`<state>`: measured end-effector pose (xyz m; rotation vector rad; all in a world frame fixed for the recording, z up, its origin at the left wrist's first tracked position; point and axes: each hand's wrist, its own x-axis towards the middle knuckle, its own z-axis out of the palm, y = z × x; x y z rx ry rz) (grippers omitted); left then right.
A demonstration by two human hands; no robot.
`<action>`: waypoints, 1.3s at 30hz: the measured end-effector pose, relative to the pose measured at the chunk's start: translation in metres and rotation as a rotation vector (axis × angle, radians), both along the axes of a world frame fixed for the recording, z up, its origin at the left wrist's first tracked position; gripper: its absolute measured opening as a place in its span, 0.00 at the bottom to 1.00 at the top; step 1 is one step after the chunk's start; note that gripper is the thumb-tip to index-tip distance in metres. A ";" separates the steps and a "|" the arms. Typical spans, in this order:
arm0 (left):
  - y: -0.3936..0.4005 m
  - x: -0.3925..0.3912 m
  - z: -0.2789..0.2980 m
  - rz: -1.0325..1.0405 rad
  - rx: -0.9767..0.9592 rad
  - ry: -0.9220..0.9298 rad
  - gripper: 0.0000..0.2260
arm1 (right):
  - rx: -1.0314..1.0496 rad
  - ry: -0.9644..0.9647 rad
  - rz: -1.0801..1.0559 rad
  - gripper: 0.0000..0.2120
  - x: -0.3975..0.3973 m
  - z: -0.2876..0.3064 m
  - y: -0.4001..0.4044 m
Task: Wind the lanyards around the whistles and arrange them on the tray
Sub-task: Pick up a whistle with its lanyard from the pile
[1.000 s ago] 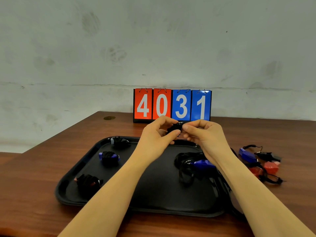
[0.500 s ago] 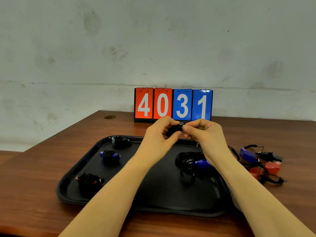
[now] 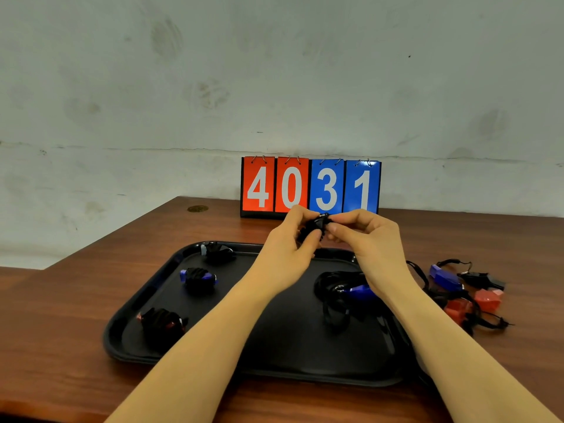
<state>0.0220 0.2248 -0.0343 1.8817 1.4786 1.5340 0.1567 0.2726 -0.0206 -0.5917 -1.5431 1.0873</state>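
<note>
A black whistle (image 3: 314, 227), lanyard-wrapped, hangs above the tray's (image 3: 274, 366) far rim, pinched between the left hand (image 3: 287, 251) and right hand (image 3: 370, 242). Three wound whistles line the tray's left edge; its middle lies bare. Loose whistles (image 3: 467, 291) crowd beyond its right edge.

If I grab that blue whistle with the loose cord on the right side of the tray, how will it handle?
The blue whistle looks like small hard plastic, so probably light and stiff. Its black cord lies in slack loops on the tray, so it would likely dangle and drag. It might also snag, since the loops overlap.
</note>
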 end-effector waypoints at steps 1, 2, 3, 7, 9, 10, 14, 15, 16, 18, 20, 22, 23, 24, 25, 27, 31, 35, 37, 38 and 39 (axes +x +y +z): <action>0.000 0.001 0.000 -0.009 0.000 -0.001 0.09 | 0.003 0.007 0.003 0.08 0.000 0.000 0.000; 0.000 0.001 0.000 -0.015 0.003 0.000 0.09 | 0.008 0.008 0.005 0.07 0.000 0.000 0.001; 0.000 0.001 0.000 -0.013 0.009 0.005 0.10 | 0.011 0.005 0.006 0.07 0.000 0.000 0.002; 0.002 0.000 -0.002 0.035 0.049 0.018 0.11 | 0.019 -0.019 0.009 0.07 0.000 -0.001 0.002; 0.003 -0.001 -0.001 0.043 0.049 0.021 0.11 | 0.039 -0.043 0.005 0.06 0.001 -0.001 0.002; 0.003 -0.001 -0.001 0.048 0.048 0.028 0.11 | 0.046 -0.046 0.005 0.05 0.000 -0.002 0.002; 0.001 -0.001 0.000 0.060 0.060 0.029 0.11 | 0.089 -0.052 -0.026 0.05 -0.001 -0.001 0.000; 0.000 -0.002 0.000 0.065 0.058 0.031 0.11 | 0.102 -0.050 -0.042 0.05 -0.001 -0.001 -0.001; 0.000 -0.002 0.000 0.067 0.055 0.032 0.11 | 0.112 -0.048 -0.058 0.05 -0.001 -0.001 -0.001; 0.000 -0.002 0.000 0.061 0.048 0.026 0.11 | 0.120 -0.051 -0.078 0.06 -0.001 -0.001 -0.001; 0.000 -0.003 0.001 0.059 0.042 0.017 0.12 | 0.103 -0.060 -0.078 0.06 0.000 0.000 0.000; 0.000 -0.002 0.002 0.045 0.026 -0.019 0.12 | 0.074 -0.059 -0.058 0.06 0.000 0.000 0.001; -0.001 -0.002 0.002 0.028 0.014 -0.053 0.13 | 0.061 -0.055 -0.047 0.06 0.001 0.000 0.001; -0.001 -0.001 0.003 0.009 0.002 -0.089 0.13 | 0.052 -0.047 -0.040 0.06 0.001 0.000 0.002; -0.001 0.001 0.004 -0.008 -0.005 -0.121 0.13 | 0.045 -0.034 -0.034 0.06 0.001 0.001 0.002; -0.002 0.003 0.006 -0.032 -0.005 -0.160 0.14 | 0.029 -0.005 -0.027 0.06 0.002 0.001 0.002; -0.003 0.005 0.007 -0.059 -0.009 -0.182 0.13 | -0.034 0.015 0.007 0.06 0.004 0.001 0.005; -0.003 0.003 0.007 -0.059 -0.019 -0.172 0.13 | -0.074 -0.028 0.032 0.06 0.006 0.004 0.007; -0.002 0.003 0.006 -0.046 -0.029 -0.150 0.13 | -0.034 -0.081 0.007 0.06 0.008 0.005 0.006; -0.002 0.003 0.006 -0.035 -0.035 -0.129 0.14 | 0.007 -0.117 -0.018 0.06 0.009 0.005 0.006; -0.001 0.002 0.006 -0.024 -0.038 -0.103 0.14 | 0.053 -0.155 -0.044 0.06 0.010 0.006 0.005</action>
